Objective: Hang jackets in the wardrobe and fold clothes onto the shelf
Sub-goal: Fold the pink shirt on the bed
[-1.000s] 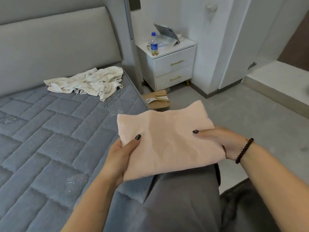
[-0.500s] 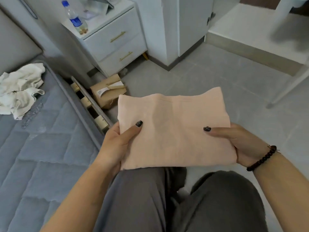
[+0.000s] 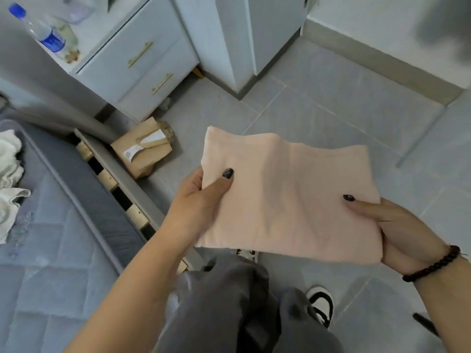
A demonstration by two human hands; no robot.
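Pale cream cloth, a crumpled garment (image 3: 9, 184), lies unfolded on the quilted grey bed (image 3: 51, 250) at the far left, likely waiting its turn. Behind it, on the white nightstand (image 3: 142, 59), a clear water bottle (image 3: 38, 29) with a blue cap and label stands near the surface's edge; how full it is I cannot tell. Both drawers are closed, so whatever they hold is hidden. On the floor beside the bed frame sits a brown cardboard parcel (image 3: 144, 151), taped and labelled, apparently sealed.

Moving right, the left hand (image 3: 201, 197) pinches the near-left edge of the folded pink garment (image 3: 288, 197), thumb on top and the fingers curled underneath. The garment is held in mid-air above the person's grey-trousered knees and the tiled floor, resting on nothing. It looks light and soft; the fold sags slightly in the middle and would slump or fall open if gripped at one corner only. Holding it at two opposite sides, as now, seems the sound way to carry it flat to the shelf. The right hand (image 3: 407, 233), a dark bead bracelet (image 3: 433, 263) on its wrist, clasps the right edge the same way, thumb over, fingers below.
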